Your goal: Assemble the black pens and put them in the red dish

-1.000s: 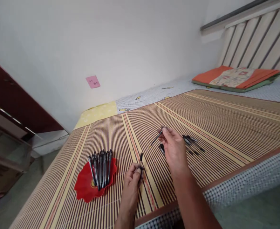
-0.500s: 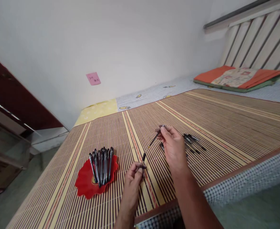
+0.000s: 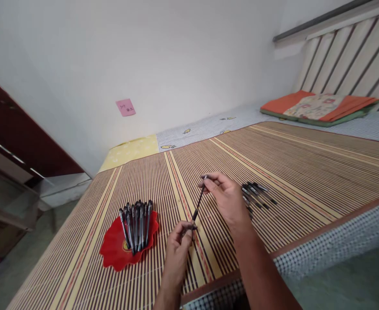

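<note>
The striped bamboo mat [image 3: 273, 155] covered most of the bed in front of me, with a checked sheet [image 3: 353, 125] showing past its far edge and an orange folded cushion [image 3: 318, 105] lying by the slatted headboard [image 3: 347, 56]. A pink sticky note [image 3: 125, 107] was stuck on the white wall. On the mat to my left sat a red scalloped plate [image 3: 115, 254] holding a bunch of capped black pens [image 3: 136, 224], well apart from my hands. A smaller scatter of loose pens [image 3: 257, 193] lay on the mat just beyond my right wrist, partly hidden by it. Nothing stood between my hands. My right hand [image 3: 229, 200] pinched the upper end of a thin pen body [image 3: 198, 202], which slanted down toward me. My left hand [image 3: 179, 243] gripped a black pen cap [image 3: 195, 215] between thumb and fingers, and the pen's lower tip met that cap just above the mat.
</note>
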The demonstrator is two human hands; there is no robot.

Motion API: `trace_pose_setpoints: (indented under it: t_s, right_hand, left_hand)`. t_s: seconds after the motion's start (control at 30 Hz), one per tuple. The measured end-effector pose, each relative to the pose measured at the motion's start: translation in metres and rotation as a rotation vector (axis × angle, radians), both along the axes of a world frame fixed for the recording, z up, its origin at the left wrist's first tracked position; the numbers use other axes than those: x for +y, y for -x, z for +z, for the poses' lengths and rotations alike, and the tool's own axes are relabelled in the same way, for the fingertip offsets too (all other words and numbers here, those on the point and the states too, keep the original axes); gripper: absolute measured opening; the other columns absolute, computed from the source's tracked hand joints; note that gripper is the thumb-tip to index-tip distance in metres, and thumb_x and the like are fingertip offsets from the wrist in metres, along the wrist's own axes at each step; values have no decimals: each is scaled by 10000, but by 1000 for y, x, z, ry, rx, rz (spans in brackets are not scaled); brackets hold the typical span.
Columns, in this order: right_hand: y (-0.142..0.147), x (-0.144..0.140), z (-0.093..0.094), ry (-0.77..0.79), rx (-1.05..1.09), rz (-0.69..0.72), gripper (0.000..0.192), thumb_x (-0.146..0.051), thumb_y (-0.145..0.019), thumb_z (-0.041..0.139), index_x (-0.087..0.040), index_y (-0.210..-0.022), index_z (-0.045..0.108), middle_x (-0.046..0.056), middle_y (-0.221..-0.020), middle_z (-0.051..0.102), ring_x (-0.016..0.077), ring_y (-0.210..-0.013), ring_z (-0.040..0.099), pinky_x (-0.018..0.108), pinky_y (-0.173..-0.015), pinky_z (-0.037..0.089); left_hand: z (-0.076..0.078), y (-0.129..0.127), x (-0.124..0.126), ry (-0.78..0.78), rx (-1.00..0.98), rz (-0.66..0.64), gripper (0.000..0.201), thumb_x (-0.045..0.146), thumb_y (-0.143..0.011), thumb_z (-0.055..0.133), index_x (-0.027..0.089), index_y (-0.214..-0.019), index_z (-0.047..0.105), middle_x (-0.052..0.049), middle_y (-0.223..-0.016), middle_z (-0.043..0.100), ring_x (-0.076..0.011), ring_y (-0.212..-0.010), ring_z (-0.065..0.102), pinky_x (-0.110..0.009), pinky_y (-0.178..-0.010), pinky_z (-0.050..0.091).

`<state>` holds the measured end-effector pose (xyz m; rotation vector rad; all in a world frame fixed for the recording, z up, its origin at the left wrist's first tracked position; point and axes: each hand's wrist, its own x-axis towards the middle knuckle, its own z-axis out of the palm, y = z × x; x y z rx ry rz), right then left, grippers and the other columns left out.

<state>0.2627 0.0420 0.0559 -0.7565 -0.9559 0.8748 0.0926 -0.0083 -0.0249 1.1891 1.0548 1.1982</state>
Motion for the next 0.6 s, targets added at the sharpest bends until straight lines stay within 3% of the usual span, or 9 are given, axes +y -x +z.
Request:
trace_pose_setpoints:
  t_s: [0.27, 0.5, 0.6]
  right_hand:
    - [6, -1, -6, 54, -82, 309, 116, -312, -799, 727, -213, -853, 752, 12, -775, 755, 147, -743, 709, 268, -713, 562]
    - [6, -3, -16, 93, -342, 469, 116, -257, -784, 711, -227, -865, 789, 26, -893, 793, 191, -869, 731, 367, -863, 566]
    - [6, 1, -19, 113, -299, 462, 171, -251, -790, 691, -239, -926, 793, 35, -920, 797, 203, -884, 734, 391, -863, 571]
  left_hand:
    - [-1, -4, 0, 161, -345, -14, 320, 396, -768, 809, 160, -973, 742, 12, -681, 567, -80, -590, 452, -170, -527, 340]
    - [4, -5, -1, 238, -486, 36, 377, 369, -656, 897, 178, -939, 739, -26, -822, 683, -98, -677, 578, -191, -621, 475]
    - [5, -5, 0, 259, -529, 51, 406, 359, -618, 921, 177, -929, 734, -29, -840, 696, -101, -683, 596, -203, -648, 499]
